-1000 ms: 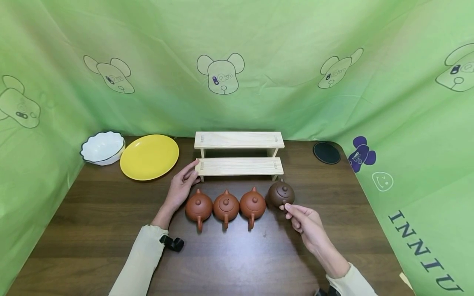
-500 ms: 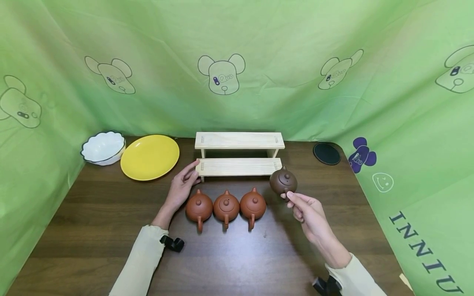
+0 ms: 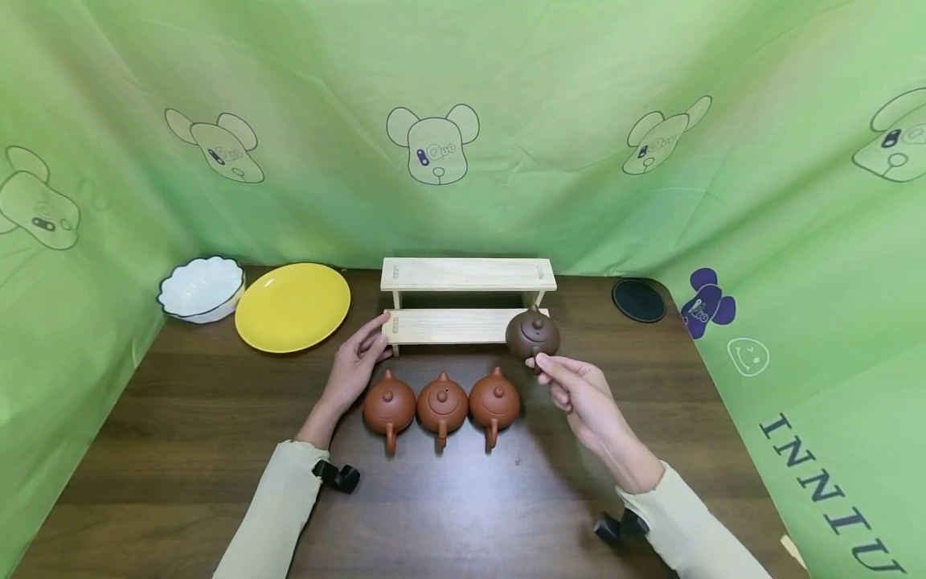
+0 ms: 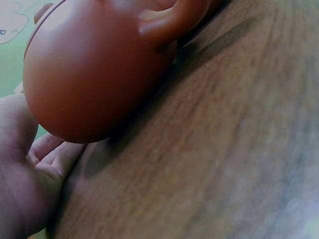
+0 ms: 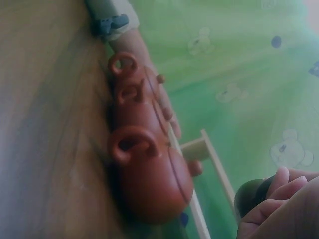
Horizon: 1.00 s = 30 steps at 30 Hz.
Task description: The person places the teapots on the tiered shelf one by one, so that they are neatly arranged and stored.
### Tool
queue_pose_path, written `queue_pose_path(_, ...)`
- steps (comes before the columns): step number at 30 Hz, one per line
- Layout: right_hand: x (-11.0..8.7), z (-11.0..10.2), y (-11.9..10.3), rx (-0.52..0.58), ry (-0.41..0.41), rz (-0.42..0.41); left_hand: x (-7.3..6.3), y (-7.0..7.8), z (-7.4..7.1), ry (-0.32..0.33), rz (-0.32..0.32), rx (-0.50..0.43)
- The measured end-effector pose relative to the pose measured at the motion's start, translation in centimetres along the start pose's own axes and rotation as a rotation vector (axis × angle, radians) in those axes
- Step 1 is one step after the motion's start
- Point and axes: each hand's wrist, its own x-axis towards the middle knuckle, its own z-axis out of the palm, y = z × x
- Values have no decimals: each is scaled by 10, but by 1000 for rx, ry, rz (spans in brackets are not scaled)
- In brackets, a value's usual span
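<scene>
My right hand [image 3: 582,396] pinches the handle of a dark brown teapot [image 3: 533,331]. That teapot is raised, upright, and overlaps the right end of the lower shelf [image 3: 448,326] of a pale wooden two-step stand in the head view. In the right wrist view only part of its dark round body [image 5: 247,195] shows past the fingers. My left hand [image 3: 352,371] rests its nearly straight fingers against the left end of the lower shelf. Three reddish-brown teapots stand side by side before the stand: left [image 3: 388,402], middle [image 3: 442,402] and right [image 3: 494,400], handles toward me.
The upper shelf [image 3: 466,273] is bare. Back left stand a white scalloped bowl [image 3: 202,288] and a yellow plate [image 3: 292,308]. A dark round coaster [image 3: 638,300] lies back right. Green printed cloth [image 3: 535,201] hangs around the wooden table [image 3: 434,515].
My right hand has lifted the dark brown teapot from beside the row, moved it away from me, then left over the lower shelf's right end. My left hand has stayed put.
</scene>
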Motion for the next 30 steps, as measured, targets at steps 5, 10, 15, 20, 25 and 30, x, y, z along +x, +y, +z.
queue_pose_path(5,9,14,-9,12,-23,12,1,-2,-1,-7,3,20)
queue_pose_path(10,20,30,-15,35,-40,4,1,-3,-2,-5,1,26)
queue_pose_path(15,30,44,-20,64,-66,7,1,-2,-2,-3,-4,27)
queue_pose_path(20,36,57,-26,78,-95,23,1,-2,-1,-5,0,26)
queue_pose_path(25,46,69,-32,75,-125,-2,1,-2,-2,0,2,28)
queue_pose_path(30,56,82,-37,69,-124,-8,1,-3,-2,3,8,32)
